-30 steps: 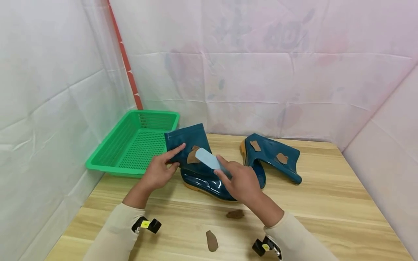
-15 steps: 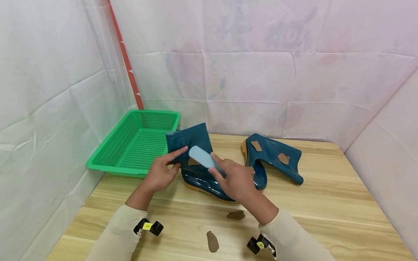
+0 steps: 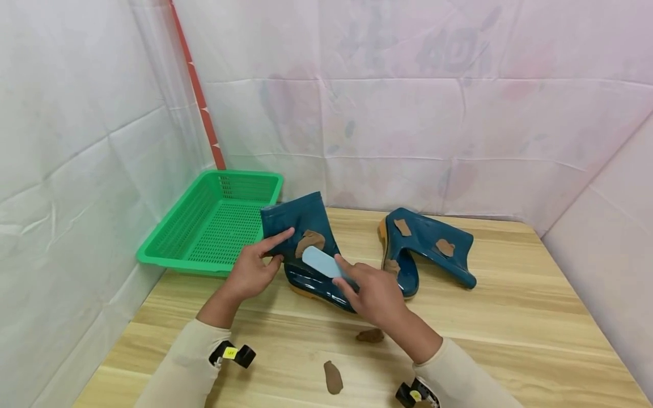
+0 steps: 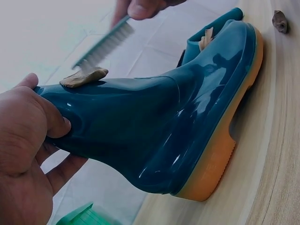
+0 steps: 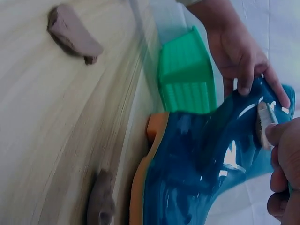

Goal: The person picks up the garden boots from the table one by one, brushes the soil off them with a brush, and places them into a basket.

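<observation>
In the head view, my left hand [image 3: 251, 272] grips the shaft of a dark blue rain boot [image 3: 293, 218] with an orange sole. The boot stands upright on the table. A brown mud-like patch [image 3: 309, 242] sticks to its shaft; its upper edge lifts away in the left wrist view. My right hand [image 3: 377, 292] holds a light blue scrubbing brush [image 3: 321, 262] by its handle. Its white bristles [image 4: 110, 46] face down at the patch, their tips at its top in the left wrist view. The brush and right hand hide part of the boot's foot.
A second blue boot [image 3: 425, 235] lies on its side at the right, with several brown patches. Behind the left hand is a green plastic basket [image 3: 181, 265]. Two brown clumps, one [image 3: 369, 335] and another [image 3: 334, 378], lie on the wooden table near the front.
The brush swung up and left across the patch, then came back down and right, uncovering more of it. My left hand and the boot stay nearly where they were.
</observation>
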`<state>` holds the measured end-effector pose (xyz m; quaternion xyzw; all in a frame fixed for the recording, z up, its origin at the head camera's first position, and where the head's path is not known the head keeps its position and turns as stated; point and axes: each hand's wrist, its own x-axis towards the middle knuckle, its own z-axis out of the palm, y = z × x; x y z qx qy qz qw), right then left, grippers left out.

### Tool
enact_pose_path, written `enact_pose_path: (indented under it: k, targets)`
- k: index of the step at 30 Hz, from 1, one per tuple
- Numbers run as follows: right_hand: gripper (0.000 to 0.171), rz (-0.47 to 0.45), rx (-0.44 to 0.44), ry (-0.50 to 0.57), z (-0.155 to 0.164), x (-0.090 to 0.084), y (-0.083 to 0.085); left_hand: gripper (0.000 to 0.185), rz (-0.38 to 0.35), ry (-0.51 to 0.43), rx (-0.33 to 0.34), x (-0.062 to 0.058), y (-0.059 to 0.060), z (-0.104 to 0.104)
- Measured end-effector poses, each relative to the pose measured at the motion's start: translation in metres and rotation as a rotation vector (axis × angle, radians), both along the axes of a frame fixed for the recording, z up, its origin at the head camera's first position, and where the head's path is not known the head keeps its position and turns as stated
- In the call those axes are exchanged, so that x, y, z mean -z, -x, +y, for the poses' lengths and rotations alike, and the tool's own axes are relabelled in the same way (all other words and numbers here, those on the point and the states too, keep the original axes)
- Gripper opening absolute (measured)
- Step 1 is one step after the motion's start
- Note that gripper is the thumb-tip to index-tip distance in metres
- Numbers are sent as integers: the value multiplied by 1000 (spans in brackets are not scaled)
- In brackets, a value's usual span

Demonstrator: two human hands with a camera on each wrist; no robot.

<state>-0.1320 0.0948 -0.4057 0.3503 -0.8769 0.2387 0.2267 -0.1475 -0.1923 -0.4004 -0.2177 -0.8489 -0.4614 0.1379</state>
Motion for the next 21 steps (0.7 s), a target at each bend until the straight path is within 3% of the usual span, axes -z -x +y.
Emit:
enact_pose_path:
  k: [5,9,15,21]
  targets:
    - [56,76,-79,-15,-14,-7,-3,64,-1,3,1,-1,0,0]
    - [53,36,-52,-40,-17,-7,-2,64,-7,-3,11,2,-1,-2]
    - [49,-39,0,-33,6,3,3,65,-9,0,16,1,-3,-1]
    - [53,16,-56,32,3,1,0,65,3,1,8,1,-3,0]
